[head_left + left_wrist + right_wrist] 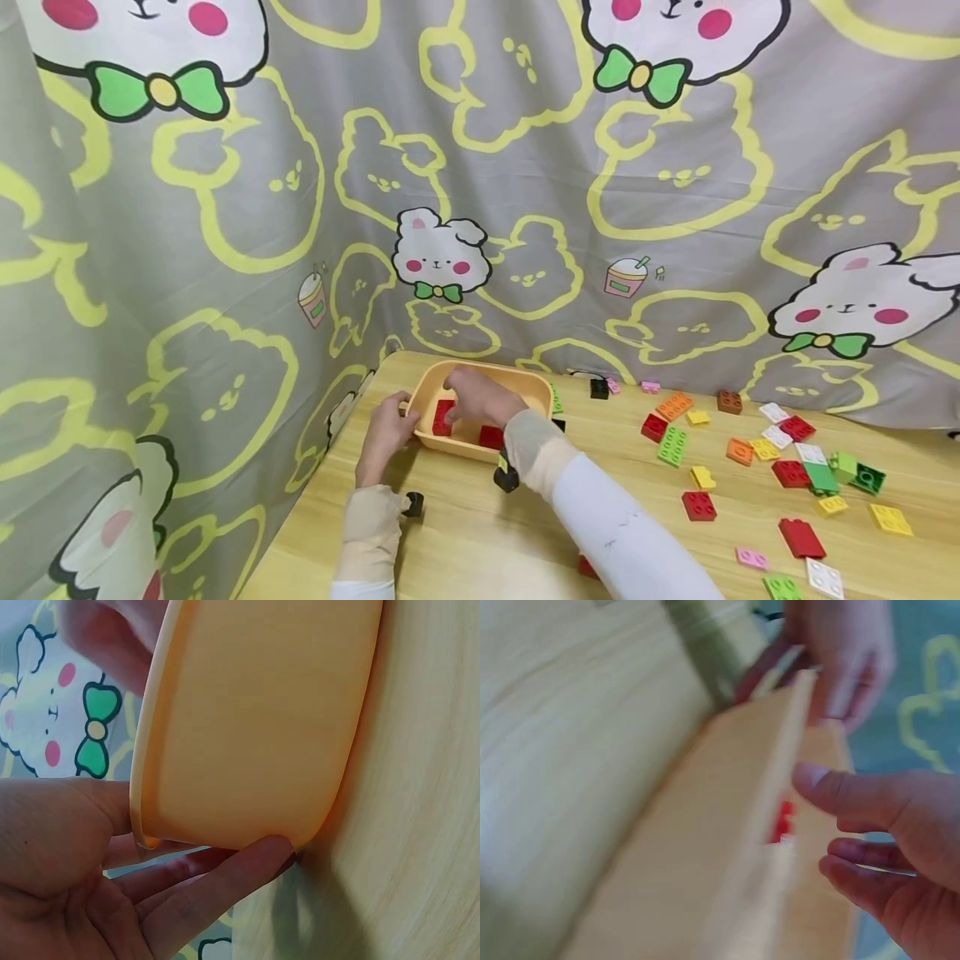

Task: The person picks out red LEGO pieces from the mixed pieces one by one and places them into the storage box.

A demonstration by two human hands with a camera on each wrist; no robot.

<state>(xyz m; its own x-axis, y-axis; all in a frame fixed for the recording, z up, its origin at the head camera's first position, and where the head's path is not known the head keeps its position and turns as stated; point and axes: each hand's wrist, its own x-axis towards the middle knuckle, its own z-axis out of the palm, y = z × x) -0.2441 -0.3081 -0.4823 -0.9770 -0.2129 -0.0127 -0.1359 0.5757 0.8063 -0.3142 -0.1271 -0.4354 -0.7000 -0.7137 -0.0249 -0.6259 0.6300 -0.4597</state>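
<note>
Left hand gripped the left end of the tray. Right hand hung over the tray's middle, fingers loosely bent, thumb apart, nothing visible in its grasp. Progress looked early: two bricks visible inside the tray, one red brick toward its left end, another red brick by its front wall. Most loose bricks lay outside, right of the tray.

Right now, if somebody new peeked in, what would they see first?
Probably the white bunny faces on the grey cloth behind the table. Next, the colourful blocks scattered over the table's right side. Then the orange tub at the table's back left, red blocks inside, the left hand gripping its end.
</note>
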